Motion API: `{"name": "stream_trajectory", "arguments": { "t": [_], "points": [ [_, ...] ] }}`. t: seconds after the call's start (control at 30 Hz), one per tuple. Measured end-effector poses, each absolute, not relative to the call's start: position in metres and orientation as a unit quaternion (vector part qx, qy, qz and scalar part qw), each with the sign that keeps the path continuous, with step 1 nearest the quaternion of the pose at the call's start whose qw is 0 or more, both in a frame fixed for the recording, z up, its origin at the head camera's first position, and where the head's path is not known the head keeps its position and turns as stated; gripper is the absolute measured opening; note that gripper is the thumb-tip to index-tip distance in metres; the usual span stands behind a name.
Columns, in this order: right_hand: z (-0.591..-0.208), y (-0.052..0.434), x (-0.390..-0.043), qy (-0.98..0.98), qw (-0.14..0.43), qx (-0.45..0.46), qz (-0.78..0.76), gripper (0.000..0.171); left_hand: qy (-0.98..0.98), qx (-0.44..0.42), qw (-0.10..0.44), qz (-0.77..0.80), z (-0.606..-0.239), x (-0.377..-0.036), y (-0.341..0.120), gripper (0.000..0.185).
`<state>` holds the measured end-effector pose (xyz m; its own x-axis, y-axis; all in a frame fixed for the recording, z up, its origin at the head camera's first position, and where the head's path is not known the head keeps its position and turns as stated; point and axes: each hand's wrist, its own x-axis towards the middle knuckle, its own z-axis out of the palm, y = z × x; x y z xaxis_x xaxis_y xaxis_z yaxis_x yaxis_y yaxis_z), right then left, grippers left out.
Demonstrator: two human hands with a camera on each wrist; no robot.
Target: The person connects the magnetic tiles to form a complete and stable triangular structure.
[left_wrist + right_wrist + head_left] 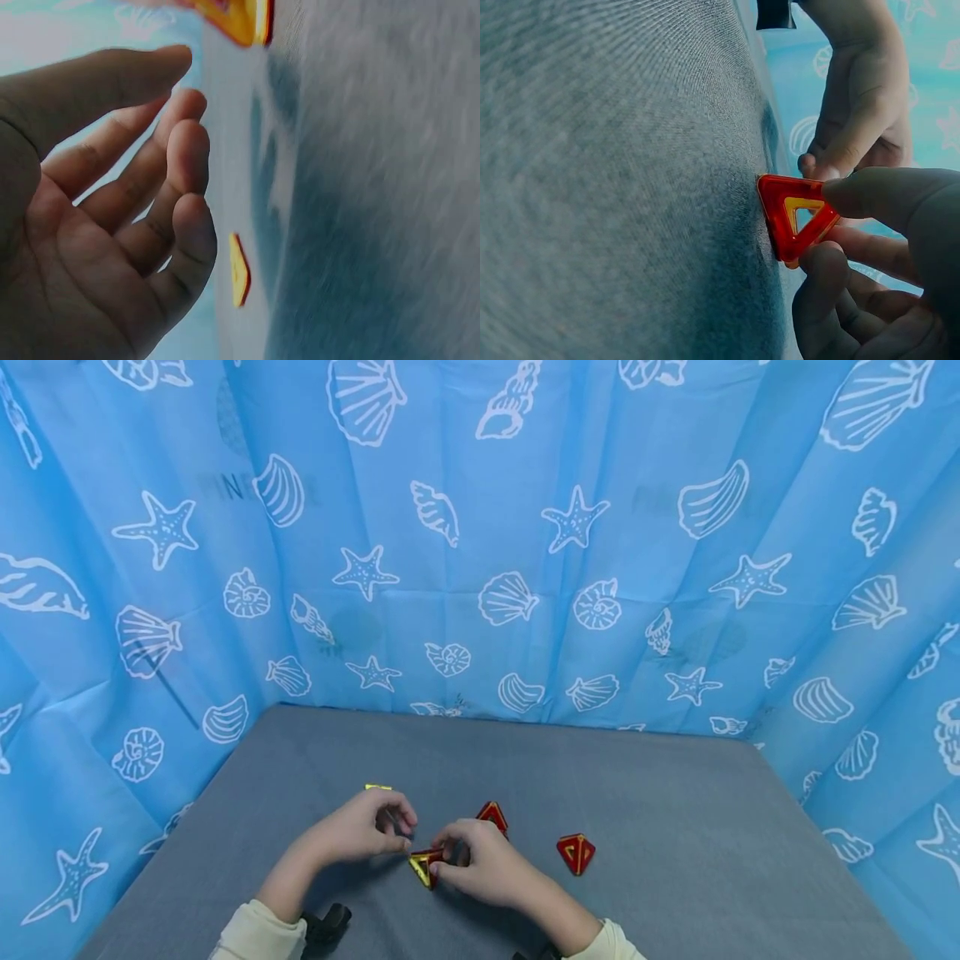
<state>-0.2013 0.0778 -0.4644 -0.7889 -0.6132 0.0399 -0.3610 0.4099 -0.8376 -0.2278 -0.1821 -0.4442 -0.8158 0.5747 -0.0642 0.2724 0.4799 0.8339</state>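
Right hand (487, 864) pinched a red-and-yellow triangular tile piece (425, 866) at lower centre of the head view, fingers curled round it; the piece rested on the grey table (675, 827). Left hand (360, 831) sat just left of it, fingers loosely curled, holding nothing, fingertips near the piece. Red pyramid (576, 852) stood right of the hands; another red piece (492, 815) behind them; a yellow tile (377, 787) lay upper left of them. Blue shell-print curtain (480, 543) behind. No containers seen.

Both forearms are reaching forward, hands meeting side by side. Left hand (363, 832) is hovering with fingers (184, 161) loosely curled, thumb extended, palm bare. Right hand (480, 864) is pinching between thumb and fingertips (870, 196).
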Motion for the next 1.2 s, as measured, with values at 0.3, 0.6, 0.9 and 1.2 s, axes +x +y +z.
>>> {"name": "stream_trajectory", "arguments": {
  "t": [0.3,0.6,0.9,1.2],
  "points": [
    [-0.464,0.079,-0.201,0.83,0.151,-0.285,-0.456,0.011,0.882,0.174,0.077,0.431,-0.445,-0.231,-0.202,0.025],
    [-0.462,0.079,-0.202,0.836,0.148,-0.286,-0.444,0.01,0.908,0.117,0.044,0.401,-0.452,-0.237,-0.211,0.029],
    [-0.461,0.079,-0.201,0.836,0.145,-0.293,-0.442,0.011,0.912,0.096,0.032,0.398,-0.457,-0.238,-0.211,0.043],
    [-0.462,0.079,-0.2,0.832,0.145,-0.293,-0.448,0.011,0.915,0.109,0.038,0.387,-0.462,-0.242,-0.217,0.056]
  ]
}}
